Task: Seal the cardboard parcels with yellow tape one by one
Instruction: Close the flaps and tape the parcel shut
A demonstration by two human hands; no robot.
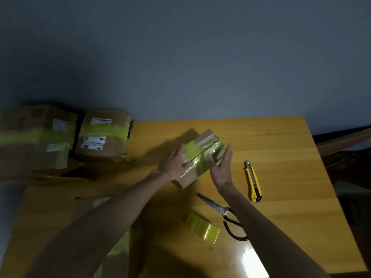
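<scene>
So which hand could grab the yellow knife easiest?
Probably the right. The right hand is open beside the parcel, with the knife lying just past it; the left hand rests on the parcel, farther from the knife.

Bare counter (281, 141) lies open behind and right of the utility knife (253, 181); scissors (218, 209) and tape (202, 227) block the near side, stacked parcels (102, 135) the left.

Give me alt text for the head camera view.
The left hand and right hand, fingers straight, steady a small yellow-taped parcel on a wooden table. Scissors, a utility knife and yellow tape lie nearby; taped boxes sit at left.
</scene>
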